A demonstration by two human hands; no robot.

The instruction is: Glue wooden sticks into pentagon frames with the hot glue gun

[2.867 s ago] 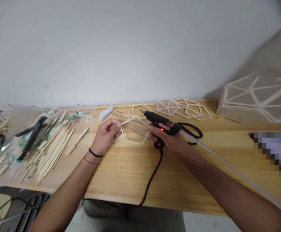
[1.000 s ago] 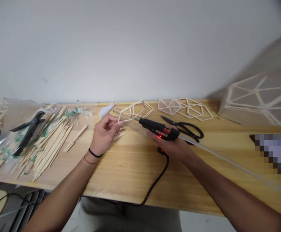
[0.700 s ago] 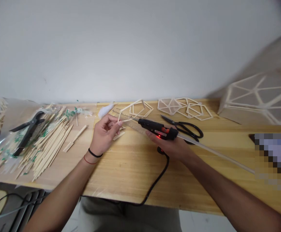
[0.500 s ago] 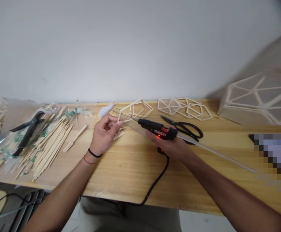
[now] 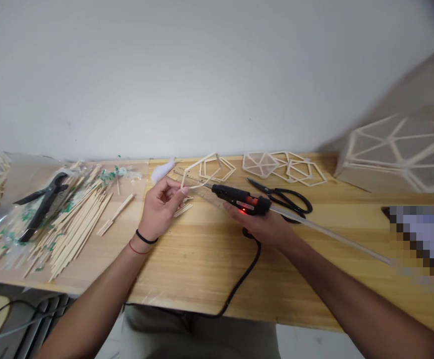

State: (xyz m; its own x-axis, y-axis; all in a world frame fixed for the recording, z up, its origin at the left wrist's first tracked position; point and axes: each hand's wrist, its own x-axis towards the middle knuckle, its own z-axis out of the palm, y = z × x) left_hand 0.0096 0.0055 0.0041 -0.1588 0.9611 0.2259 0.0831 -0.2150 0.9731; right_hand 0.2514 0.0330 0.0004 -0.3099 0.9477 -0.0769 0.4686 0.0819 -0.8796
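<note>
My left hand (image 5: 165, 205) pinches a pentagon frame of thin wooden sticks (image 5: 201, 162) by its near left corner, holding it tilted above the table. In my right hand (image 5: 256, 225) is a black glue gun (image 5: 235, 197) with a red light on its side. Its nozzle points left and meets the frame's near right corner, or lies very close to it; I cannot tell which. A long clear glue stick (image 5: 332, 235) sticks out of the gun's back. A clear ruler (image 5: 213, 197) lies beneath, with short cut sticks (image 5: 184, 210) beside my left fingers.
Black scissors (image 5: 291, 199) lie right of the gun. Finished stick pentagons (image 5: 306, 172) rest along the wall, and a large covered stick structure (image 5: 396, 154) stands at right. Loose sticks (image 5: 84, 224) and black cutters (image 5: 43, 207) fill the left side. The gun's cord (image 5: 241, 281) crosses the front edge.
Almost nothing differs. The glue gun and my right hand have shifted very slightly left, with the nozzle still at the frame's corner; my left hand keeps its hold.
</note>
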